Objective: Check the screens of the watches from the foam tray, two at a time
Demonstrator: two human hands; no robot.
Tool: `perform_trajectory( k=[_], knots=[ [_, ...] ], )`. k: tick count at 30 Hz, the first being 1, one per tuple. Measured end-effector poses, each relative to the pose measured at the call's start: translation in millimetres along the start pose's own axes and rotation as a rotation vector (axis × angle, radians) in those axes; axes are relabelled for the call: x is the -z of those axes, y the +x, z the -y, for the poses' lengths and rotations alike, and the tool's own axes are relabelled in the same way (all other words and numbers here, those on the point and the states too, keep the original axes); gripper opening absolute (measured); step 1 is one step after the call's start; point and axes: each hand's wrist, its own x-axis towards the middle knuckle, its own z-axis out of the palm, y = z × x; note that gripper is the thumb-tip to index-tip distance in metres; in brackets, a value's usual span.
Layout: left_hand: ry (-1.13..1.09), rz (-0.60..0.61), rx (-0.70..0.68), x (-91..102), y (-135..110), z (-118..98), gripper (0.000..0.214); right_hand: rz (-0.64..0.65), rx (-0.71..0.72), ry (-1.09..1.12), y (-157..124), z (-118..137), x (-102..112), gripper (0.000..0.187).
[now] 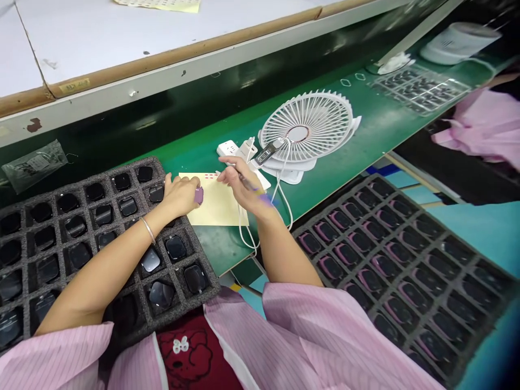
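My left hand (182, 196) is closed over the edge of the yellow sticker sheet (217, 208), with a small purple watch case (199, 195) at its fingertips. My right hand (246, 187) hovers over the sheet's right side, thumb and fingers curled around a slim pen-like tool (245, 181); its exact kind is blurred. Small red stickers (211, 176) show at the sheet's top edge, between the two hands. Under my left forearm lies a grey foam tray (205, 246) with dark-faced watch bodies (176, 247) in its compartments.
A white fan (306, 127) lies on the green bench beside a power strip (227, 148) and white cables (284, 203). A second foam tray (368, 246) with pink-edged watch bodies is at right. Farther off are a clear plastic tray (422, 89) and another person's pink sleeve (483, 127).
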Motion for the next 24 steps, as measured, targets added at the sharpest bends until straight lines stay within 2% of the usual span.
perform_trajectory(
  k=[2, 3, 6, 10, 15, 19, 21, 24],
  knots=[
    [-0.015, -0.001, -0.007, -0.8, 1, 3, 0.05, 0.033, -0.026, 0.361, -1, 0, -10, 0.074],
    [-0.021, -0.009, -0.01, -1.5, 1, 3, 0.049, 0.055, -0.076, 0.472, -1, 0, -16, 0.078],
    [-0.046, -0.059, -0.017, -4.4, 0, 5, 0.042, 0.04, -0.186, 0.563, 1, -5, -25, 0.077],
    [-0.152, -0.125, -0.05, -5.8, 3, 10, 0.038, -0.057, -0.167, 0.42, 7, -12, -21, 0.072],
    [-0.356, -0.184, -0.108, -1.0, 8, 21, 0.04, -0.04, -0.221, 0.213, 8, -14, -14, 0.07],
    [-0.574, -0.197, -0.141, 1.0, 9, 24, 0.046, 0.002, -0.253, -0.083, 7, -8, -14, 0.045],
    [-0.838, -0.159, -0.153, 2.2, 7, 25, 0.044, 0.042, -0.267, -0.24, 7, -4, -16, 0.033],
    [-1.409, 0.006, -0.156, 7.0, 2, 28, 0.031, 0.112, -0.282, -0.4, 10, 4, -21, 0.026]
  ],
)
